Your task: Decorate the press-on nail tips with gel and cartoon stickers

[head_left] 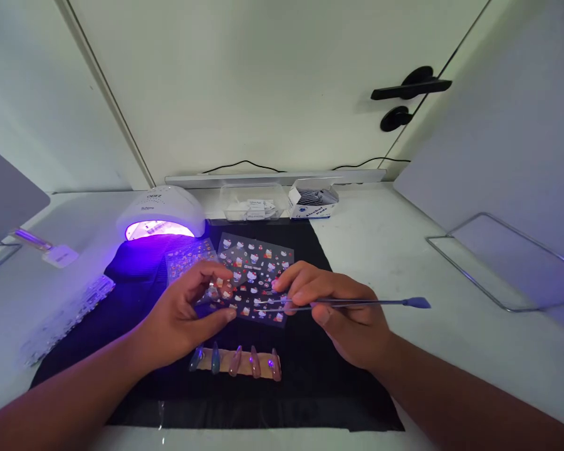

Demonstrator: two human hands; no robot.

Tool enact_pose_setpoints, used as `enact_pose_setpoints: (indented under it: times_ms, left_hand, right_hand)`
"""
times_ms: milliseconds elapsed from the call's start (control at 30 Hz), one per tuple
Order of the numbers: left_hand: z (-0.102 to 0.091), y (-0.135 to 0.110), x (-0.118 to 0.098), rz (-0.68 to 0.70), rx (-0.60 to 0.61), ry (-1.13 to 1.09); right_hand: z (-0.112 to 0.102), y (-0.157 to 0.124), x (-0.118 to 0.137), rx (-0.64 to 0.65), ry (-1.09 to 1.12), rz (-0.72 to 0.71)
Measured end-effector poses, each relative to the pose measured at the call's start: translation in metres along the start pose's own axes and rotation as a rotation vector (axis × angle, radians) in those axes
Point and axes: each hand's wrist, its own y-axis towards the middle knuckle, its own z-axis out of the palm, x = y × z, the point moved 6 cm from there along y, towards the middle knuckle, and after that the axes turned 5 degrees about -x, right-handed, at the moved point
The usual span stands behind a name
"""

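Observation:
Between the fingers of my right hand point(341, 307) is a pair of thin metal tweezers point(366, 303), its slim points reaching left over a clear sticker sheet point(267, 275) with small cat-face stickers. My left hand point(188, 307) curls around the left edge of that sheet, thumb low and fingers above; the exact grip is partly hidden. A second, smaller-patterned sticker sheet point(188, 255) lies behind my left hand. Nearer to me, several glossy false nails point(235, 362), bluish at the left and pinkish at the right, stand in a row on a tan strip point(265, 363).
A white nail lamp point(169, 203) glows violet at the back left. Behind the black mat point(305, 391) are a clear plastic box point(235, 203) with packets and an alcohol pad box point(314, 203). Clear nail tips point(75, 307) lie left. A wire frame point(484, 263) projects at the right.

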Motion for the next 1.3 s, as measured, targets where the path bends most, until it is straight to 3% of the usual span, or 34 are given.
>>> enact_pose_setpoints:
  times_ms: [267,667,833,1300]
  left_hand:
    - [-0.001,-0.002,0.003,0.001,0.021,0.01]
    - [-0.005,-0.003,0.003,-0.118,-0.076,-0.082]
    - [-0.011,-0.003,0.006,-0.171,-0.178,-0.093]
    - [-0.016,-0.003,0.004,-0.156,-0.22,-0.082]
  right_hand:
    - [-0.002,0.0,-0.001,0.011,0.019,-0.022]
    - [-0.001,0.0,0.0,0.015,-0.026,-0.047]
    - [-0.003,0.001,0.005,0.001,-0.043,-0.073]
    - [0.001,0.0,0.007,0.096,-0.023,-0.069]
